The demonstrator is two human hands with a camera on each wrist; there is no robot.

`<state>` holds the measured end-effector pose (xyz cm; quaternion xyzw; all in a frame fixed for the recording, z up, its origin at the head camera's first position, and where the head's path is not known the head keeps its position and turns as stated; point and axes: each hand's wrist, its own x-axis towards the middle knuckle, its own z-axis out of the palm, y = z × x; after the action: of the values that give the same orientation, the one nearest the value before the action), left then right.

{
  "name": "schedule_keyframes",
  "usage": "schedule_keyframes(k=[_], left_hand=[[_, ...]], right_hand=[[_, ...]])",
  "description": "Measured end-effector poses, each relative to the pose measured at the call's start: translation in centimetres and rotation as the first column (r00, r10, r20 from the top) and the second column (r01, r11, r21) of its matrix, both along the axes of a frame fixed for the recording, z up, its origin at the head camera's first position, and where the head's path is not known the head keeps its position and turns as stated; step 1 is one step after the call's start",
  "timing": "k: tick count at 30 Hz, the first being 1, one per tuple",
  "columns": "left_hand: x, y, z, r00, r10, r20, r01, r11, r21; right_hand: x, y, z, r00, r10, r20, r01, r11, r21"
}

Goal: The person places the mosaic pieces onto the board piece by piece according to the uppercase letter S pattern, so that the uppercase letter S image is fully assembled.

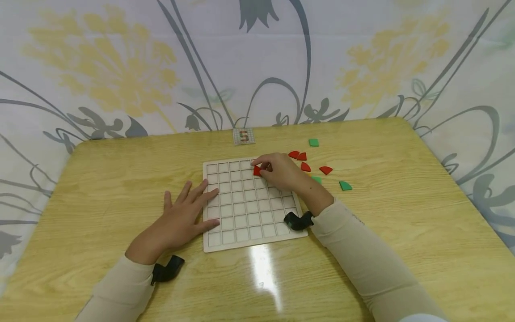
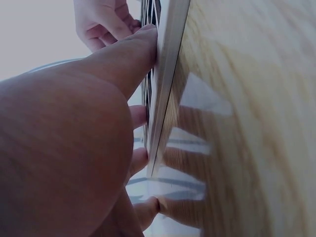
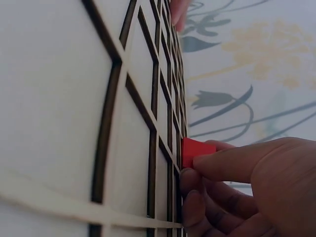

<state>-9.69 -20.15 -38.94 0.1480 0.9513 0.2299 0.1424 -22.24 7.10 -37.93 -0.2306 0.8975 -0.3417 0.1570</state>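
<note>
A pale wooden grid board with square recesses lies on the table. Over its far right part, my right hand pinches a small red tile between thumb and fingers. The right wrist view has this red tile held right at the grid surface, one edge against the bars. My left hand rests with spread fingers on the board's left edge. In the left wrist view its thumb lies on the board's rim, the other fingers along the same side.
Several loose red quarter-round tiles lie right of the board, with green tiles among them. A green tile sits farther back. Behind the board is a small card with a grid pattern. A floral cloth hangs behind the table.
</note>
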Motion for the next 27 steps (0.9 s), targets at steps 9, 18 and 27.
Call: schedule_keyframes(k=[9, 18, 27], left_hand=[[0.08, 0.1, 0.15, 1.0, 0.006, -0.001, -0.006, 1.0, -0.006], [-0.05, 0.16, 0.15, 1.0, 0.0, -0.01, -0.001, 1.0, -0.005], [-0.05, 0.12, 0.05, 1.0, -0.003, -0.008, 0.003, 1.0, -0.007]], right_hand=[[0.08, -0.42, -0.15, 0.999, 0.017, -0.028, -0.015, 0.999, 0.044], [0.14, -0.44, -0.07, 0.999, 0.013, -0.052, -0.01, 0.998, 0.064], [0.08, -0.38, -0.18, 0.995, 0.051, -0.084, -0.044, 0.996, 0.08]])
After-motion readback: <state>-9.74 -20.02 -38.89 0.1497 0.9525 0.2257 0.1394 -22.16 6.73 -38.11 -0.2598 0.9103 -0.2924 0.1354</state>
